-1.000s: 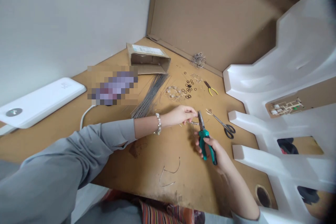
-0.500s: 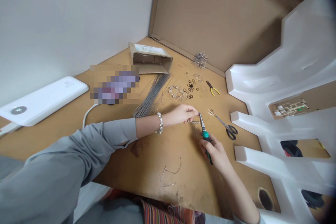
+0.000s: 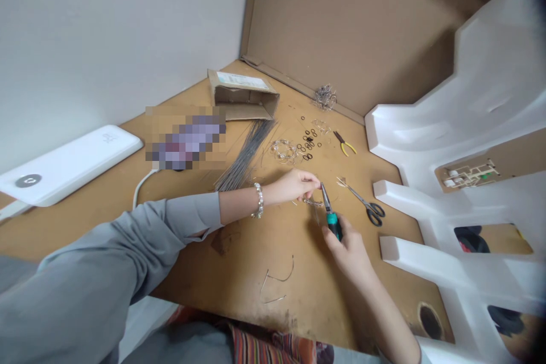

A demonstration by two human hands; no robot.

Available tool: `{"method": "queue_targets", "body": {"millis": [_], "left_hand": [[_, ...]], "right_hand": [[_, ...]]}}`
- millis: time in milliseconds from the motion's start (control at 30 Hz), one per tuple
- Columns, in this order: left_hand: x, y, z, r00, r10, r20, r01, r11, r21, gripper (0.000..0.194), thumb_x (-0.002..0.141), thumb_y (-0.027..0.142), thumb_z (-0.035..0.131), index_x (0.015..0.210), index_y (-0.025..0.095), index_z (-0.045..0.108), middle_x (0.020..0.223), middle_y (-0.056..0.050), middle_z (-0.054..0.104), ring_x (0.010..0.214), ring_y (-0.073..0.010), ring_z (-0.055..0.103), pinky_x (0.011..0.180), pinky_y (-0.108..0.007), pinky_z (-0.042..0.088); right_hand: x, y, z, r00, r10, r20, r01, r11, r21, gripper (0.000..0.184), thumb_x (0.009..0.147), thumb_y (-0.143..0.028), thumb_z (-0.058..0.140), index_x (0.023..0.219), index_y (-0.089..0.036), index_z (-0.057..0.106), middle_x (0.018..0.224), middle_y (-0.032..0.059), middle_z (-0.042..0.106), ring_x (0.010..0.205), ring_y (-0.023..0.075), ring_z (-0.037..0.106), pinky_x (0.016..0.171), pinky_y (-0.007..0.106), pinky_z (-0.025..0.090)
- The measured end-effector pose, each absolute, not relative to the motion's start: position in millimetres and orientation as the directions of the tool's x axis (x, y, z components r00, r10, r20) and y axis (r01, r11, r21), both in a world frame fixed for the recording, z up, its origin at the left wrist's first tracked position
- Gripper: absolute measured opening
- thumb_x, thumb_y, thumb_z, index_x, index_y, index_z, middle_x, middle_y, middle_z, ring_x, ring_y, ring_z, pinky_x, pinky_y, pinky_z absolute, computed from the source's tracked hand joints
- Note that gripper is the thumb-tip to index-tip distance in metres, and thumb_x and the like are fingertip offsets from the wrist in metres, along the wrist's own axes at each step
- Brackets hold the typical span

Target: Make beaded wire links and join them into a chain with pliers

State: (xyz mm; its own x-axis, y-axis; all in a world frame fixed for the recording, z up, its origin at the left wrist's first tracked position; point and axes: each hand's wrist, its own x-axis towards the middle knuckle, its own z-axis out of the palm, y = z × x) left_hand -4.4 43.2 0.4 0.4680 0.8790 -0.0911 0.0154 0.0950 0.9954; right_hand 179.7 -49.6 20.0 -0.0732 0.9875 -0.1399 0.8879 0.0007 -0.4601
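**Wire piece at the plier nose**

The person's left hand (image 3: pixel 296 186) pinches a wire piece (image 3: pixel 314 203) above the tabletop (image 3: pixel 239 284), towards its right edge. The right hand (image 3: pixel 352 244) is wrapped around the pliers (image 3: pixel 331 218), nose meeting the left fingertips; its bite is too small to tell. Judgement: pinch firmly near the nose, squeeze lightly, turn the wrist slowly, skin clear of the jaws.
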Motion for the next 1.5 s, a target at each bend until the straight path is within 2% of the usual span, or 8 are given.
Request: {"method": "queue_targets", "body": {"millis": [167, 367, 733, 1000, 1100, 1233, 1367, 1500], "left_hand": [[-4, 43, 0, 0.455, 0.884, -0.111, 0.026, 0.111, 0.993, 0.017, 0.081, 0.027, 0.05, 0.078, 0.013, 0.059, 0.057, 0.005, 0.051, 0.043, -0.004, 0.041, 0.045, -0.017, 0.034], [-4, 43, 2, 0.455, 0.887, -0.075, -0.004, 0.086, 0.996, 0.016, 0.082, 0.025, 0.049, 0.08, 0.013, 0.059, 0.058, 0.004, 0.052, 0.044, -0.0038, 0.041, 0.046, -0.017, 0.033], [-5, 44, 1, 0.488, 0.872, -0.031, -0.024, 0.05, 0.998, 0.016, 0.083, 0.025, 0.048, 0.082, 0.013, 0.059, 0.064, 0.002, 0.055, 0.048, -0.0045, 0.044, 0.049, -0.018, 0.035], [-4, 45, -3, 0.488, 0.872, -0.026, -0.046, 0.055, 0.997, 0.018, 0.083, 0.028, 0.049, 0.083, 0.013, 0.059, 0.062, 0.004, 0.053, 0.049, -0.0041, 0.044, 0.049, -0.018, 0.035], [-3, 45, -2, 0.489, 0.872, -0.039, -0.049, 0.072, 0.996, 0.018, 0.081, 0.028, 0.05, 0.081, 0.013, 0.059, 0.06, 0.004, 0.053, 0.046, -0.0038, 0.041, 0.047, -0.018, 0.033], [-3, 45, -1, 0.456, 0.888, -0.052, -0.063, 0.091, 0.994, 0.016, 0.08, 0.026, 0.05, 0.075, 0.013, 0.058, 0.056, 0.005, 0.053, 0.044, -0.0036, 0.037, 0.045, -0.017, 0.029], [-3, 44, -2, 0.396, 0.913, -0.097, -0.067, 0.134, 0.989, 0.016, 0.078, 0.023, 0.05, 0.069, 0.012, 0.057, 0.056, 0.003, 0.055, 0.044, -0.0036, 0.036, 0.042, -0.017, 0.026], [-2, 45, -3, 0.403, 0.909, -0.104, -0.094, 0.154, 0.984, 0.016, 0.079, 0.022, 0.049, 0.069, 0.011, 0.056, 0.063, -0.001, 0.061, 0.047, -0.004, 0.044, 0.043, -0.016, 0.03]], "right_hand": [[177, -49, 24, -0.053, 0.996, -0.068, 0.98, 0.038, -0.197, 0.039, 0.082, -0.043, 0.041, 0.108, -0.017, 0.052, 0.07, 0.0039, 0.062, 0.058, 0.0186, 0.057, 0.055, 0.027, 0.036], [178, -49, 23, -0.087, 0.987, 0.134, 0.993, 0.074, 0.094, 0.036, 0.08, -0.035, 0.045, 0.11, -0.015, 0.052, 0.086, 0.0092, 0.062, 0.063, 0.0187, 0.057, 0.052, 0.026, 0.029], [180, -52, 14, -0.124, 0.95, 0.286, 0.979, 0.07, 0.193, 0.043, 0.084, -0.036, 0.041, 0.119, -0.012, 0.047, 0.09, 0.0108, 0.06, 0.082, 0.0238, 0.057, 0.055, 0.028, 0.032], [184, -51, 13, -0.139, 0.966, 0.22, 0.987, 0.117, 0.11, 0.038, 0.081, -0.035, 0.046, 0.114, -0.015, 0.049, 0.085, 0.0056, 0.062, 0.068, 0.018, 0.059, 0.052, 0.026, 0.032], [182, -51, 13, -0.15, 0.952, 0.267, 0.975, 0.098, 0.198, 0.037, 0.082, -0.034, 0.047, 0.113, -0.014, 0.05, 0.082, 0.0047, 0.06, 0.064, 0.0173, 0.058, 0.05, 0.026, 0.031], [174, -52, 18, -0.227, 0.914, 0.337, 0.914, 0.08, 0.398, 0.038, 0.085, -0.034, 0.044, 0.115, -0.011, 0.051, 0.076, 0.0061, 0.057, 0.064, 0.0196, 0.055, 0.049, 0.028, 0.03], [166, -49, 29, -0.335, 0.89, 0.309, 0.821, 0.114, 0.56, 0.037, 0.087, -0.026, 0.041, 0.116, -0.007, 0.052, 0.072, 0.0085, 0.055, 0.062, 0.0207, 0.052, 0.049, 0.029, 0.031], [167, -42, 41, -0.344, 0.895, 0.283, 0.824, 0.142, 0.549, 0.036, 0.085, -0.02, 0.043, 0.117, -0.008, 0.053, 0.075, 0.0106, 0.058, 0.069, 0.023, 0.054, 0.054, 0.03, 0.035]]}}
